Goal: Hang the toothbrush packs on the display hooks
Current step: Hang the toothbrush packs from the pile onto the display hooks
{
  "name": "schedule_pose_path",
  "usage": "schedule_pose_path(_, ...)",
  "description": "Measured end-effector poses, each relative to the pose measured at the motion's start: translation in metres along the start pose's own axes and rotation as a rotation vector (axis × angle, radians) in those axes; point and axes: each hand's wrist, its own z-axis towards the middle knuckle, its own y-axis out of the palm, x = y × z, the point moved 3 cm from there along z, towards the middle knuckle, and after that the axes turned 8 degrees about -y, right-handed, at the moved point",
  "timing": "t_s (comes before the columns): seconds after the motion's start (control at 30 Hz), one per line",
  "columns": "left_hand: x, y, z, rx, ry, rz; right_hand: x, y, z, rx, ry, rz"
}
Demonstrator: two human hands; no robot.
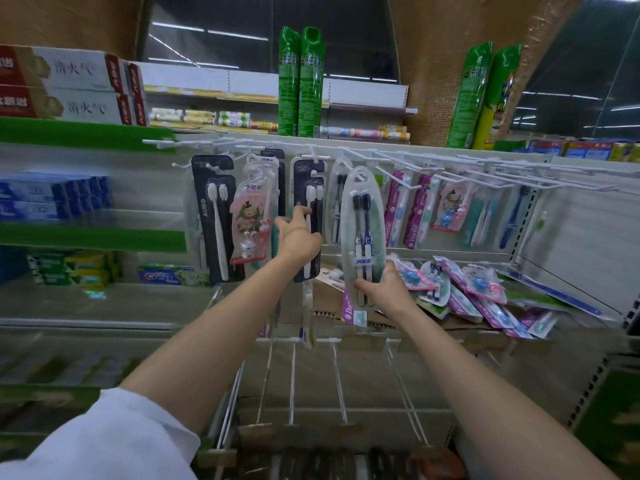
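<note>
Right hand (382, 289): I saw it pinching the oval toothbrush pack (362, 237) by its lower end. Left hand (298, 233): fingers loosely spread, touching the black hanging pack (309, 188). White hooks (408, 161) crowded above.

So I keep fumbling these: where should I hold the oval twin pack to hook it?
Grip the oval pack at its bottom end, from below, as the right hand does. It stands upright, so the hang hole at its top stays free for a hook.
</note>
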Motion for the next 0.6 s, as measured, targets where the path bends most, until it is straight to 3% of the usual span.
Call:
schedule_pose_path(0.37, -0.006, 0.002, -0.019, -0.077, 0.103, -0.058, -0.006, 0.01, -0.012, 0.049, 0.02, 0.022)
schedule_pose_path(0.6, -0.008, 0.003, -0.025, -0.122, 0.14, -0.05, -0.012, 0.01, 0.0, -0.014, 0.126, -0.072)
